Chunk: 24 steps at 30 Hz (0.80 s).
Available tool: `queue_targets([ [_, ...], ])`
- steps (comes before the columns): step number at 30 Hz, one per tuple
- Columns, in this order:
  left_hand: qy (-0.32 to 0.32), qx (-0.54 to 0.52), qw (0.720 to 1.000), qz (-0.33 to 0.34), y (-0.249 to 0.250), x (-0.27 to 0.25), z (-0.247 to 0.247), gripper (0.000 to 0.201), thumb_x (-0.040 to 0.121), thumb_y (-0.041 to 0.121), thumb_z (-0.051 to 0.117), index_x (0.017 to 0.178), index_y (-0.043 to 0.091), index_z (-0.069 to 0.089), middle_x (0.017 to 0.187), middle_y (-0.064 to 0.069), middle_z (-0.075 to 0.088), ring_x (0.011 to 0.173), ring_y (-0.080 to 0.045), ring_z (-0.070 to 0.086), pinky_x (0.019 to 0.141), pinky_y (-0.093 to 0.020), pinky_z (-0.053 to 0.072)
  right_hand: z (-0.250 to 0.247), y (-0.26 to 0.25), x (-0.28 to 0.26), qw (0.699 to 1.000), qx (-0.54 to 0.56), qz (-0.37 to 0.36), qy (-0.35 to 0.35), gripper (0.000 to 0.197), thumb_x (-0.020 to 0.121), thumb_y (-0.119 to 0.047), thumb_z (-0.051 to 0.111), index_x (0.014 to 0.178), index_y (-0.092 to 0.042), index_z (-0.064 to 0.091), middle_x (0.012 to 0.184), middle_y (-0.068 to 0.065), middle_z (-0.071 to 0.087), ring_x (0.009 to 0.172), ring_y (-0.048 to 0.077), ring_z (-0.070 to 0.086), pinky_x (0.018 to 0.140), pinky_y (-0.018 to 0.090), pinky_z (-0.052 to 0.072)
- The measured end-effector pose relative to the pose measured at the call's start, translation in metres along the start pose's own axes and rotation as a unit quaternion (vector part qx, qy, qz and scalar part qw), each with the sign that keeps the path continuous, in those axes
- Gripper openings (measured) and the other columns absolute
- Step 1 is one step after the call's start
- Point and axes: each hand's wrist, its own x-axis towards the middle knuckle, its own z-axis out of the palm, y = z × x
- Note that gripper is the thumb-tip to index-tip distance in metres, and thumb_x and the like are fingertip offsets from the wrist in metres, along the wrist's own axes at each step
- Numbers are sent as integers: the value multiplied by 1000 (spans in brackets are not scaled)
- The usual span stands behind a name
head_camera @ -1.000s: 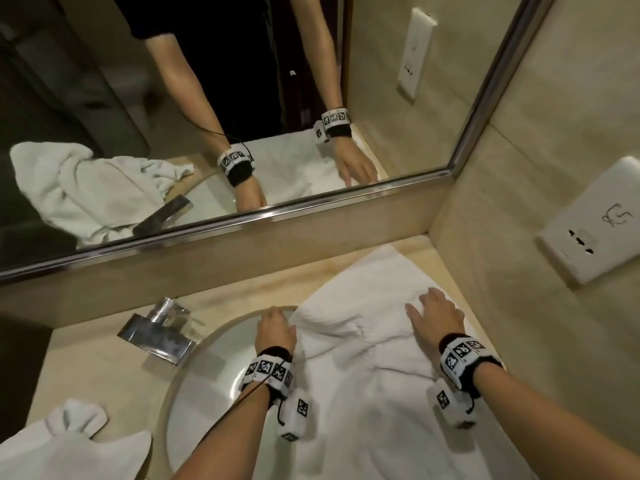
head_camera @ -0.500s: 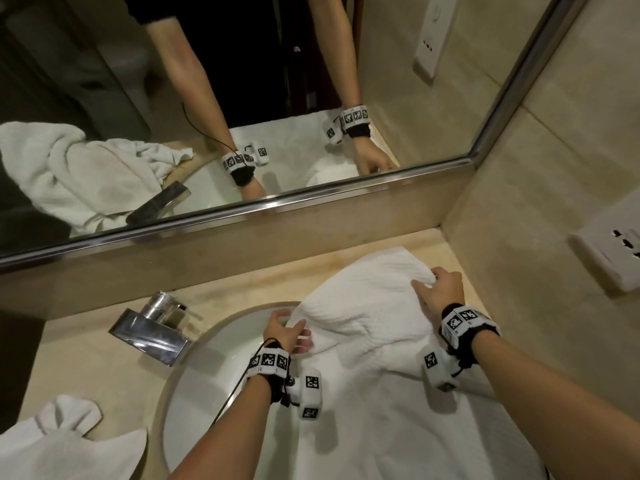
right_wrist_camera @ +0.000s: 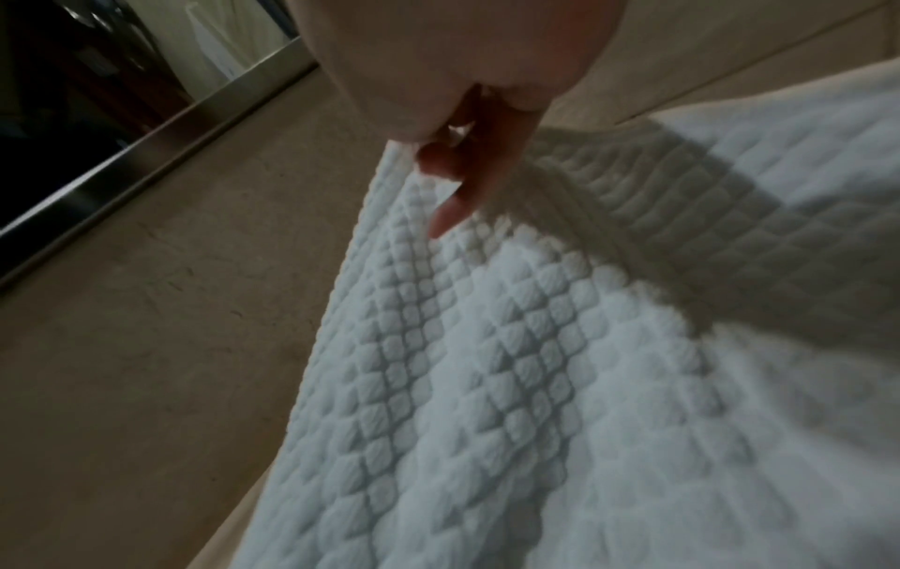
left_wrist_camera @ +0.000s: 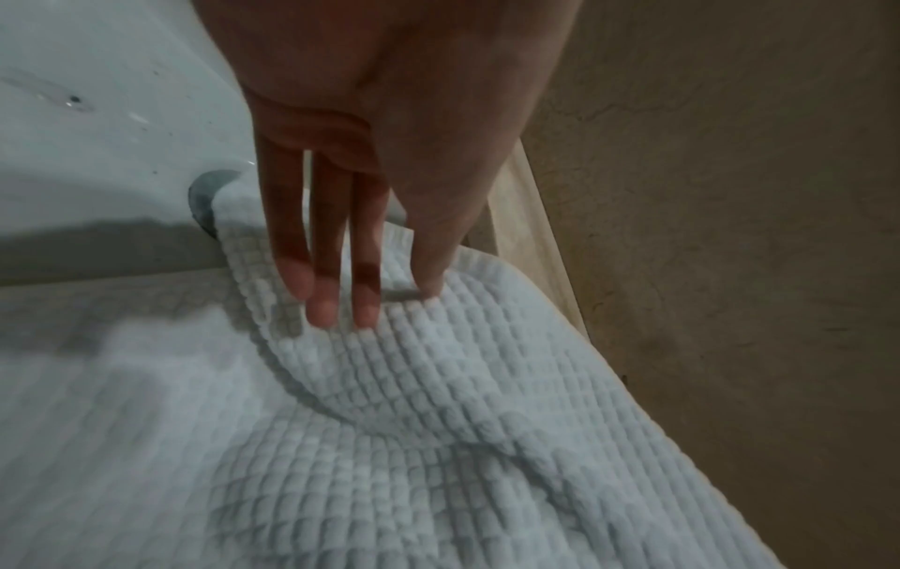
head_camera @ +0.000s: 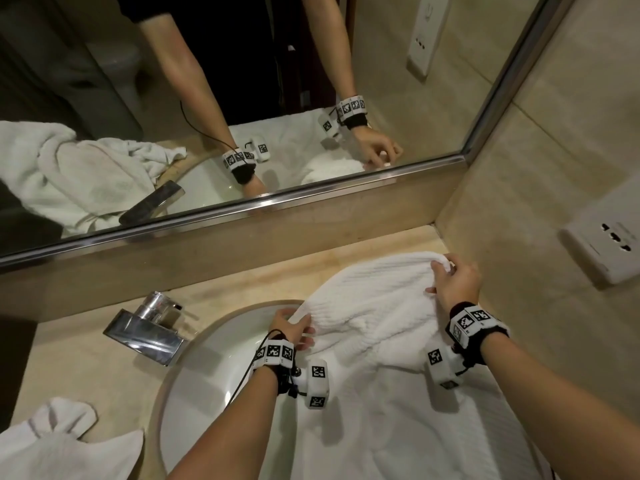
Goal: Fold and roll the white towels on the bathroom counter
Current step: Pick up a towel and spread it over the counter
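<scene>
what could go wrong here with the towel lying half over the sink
1. The towel sags over the sink; the part in the bowl may slip deeper or pick up water drops.
2. The left hand and right hand pinch only the far edge, so the fold may land uneven.

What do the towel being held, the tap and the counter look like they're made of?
Towel: soft white woven cloth, probably cotton; raised waffle squares show up close.
Tap: polished metal, likely chrome; mirror-bright reflections.
Counter: beige stone or a stone-look material; faint mottling, smooth low sheen.
</scene>
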Motion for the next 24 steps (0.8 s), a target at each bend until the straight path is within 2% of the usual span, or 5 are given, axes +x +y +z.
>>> queue_targets([
  [4,-69,75,995,-9,-4,-4,1,46,92,16,64,130,7,41,83,-18,73,58,-29,67,50,-31,54,-4,-3,-12,993,108,-2,42,17,99,-27,51,112,-16,55,58,8,63,50,28,68,55,42,59],
  [11,113,93,982,120,23,-21,-15,34,98,27,53,127,12,55,71,-8,71,55,-21,67,51,-30,56,-8,-5,-10,977,198,76,10,18,102,-22,44,116,-10,47,74,22,69,57,32,71,57,46,59],
  [17,162,54,940,295,114,-30,-14,13,94,28,58,81,25,59,63,-8,68,58,-25,69,62,-43,61,-14,-26,16,976,201,52,71,7,99,-29,44,98,-22,44,81,10,73,72,26,73,72,46,60],
  [20,145,76,912,375,145,-30,5,12,94,23,57,83,19,59,71,-6,69,65,-19,68,67,-35,58,-15,-36,21,978,200,25,61,15,101,-12,38,115,-10,41,105,16,71,98,30,70,93,39,53],
  [24,37,225,909,349,120,-17,24,27,95,11,53,121,17,49,119,-7,63,108,-22,60,98,-39,48,-16,-27,-2,991,66,65,-92,76,96,-19,59,155,-15,10,154,9,35,138,26,39,98,20,28],
])
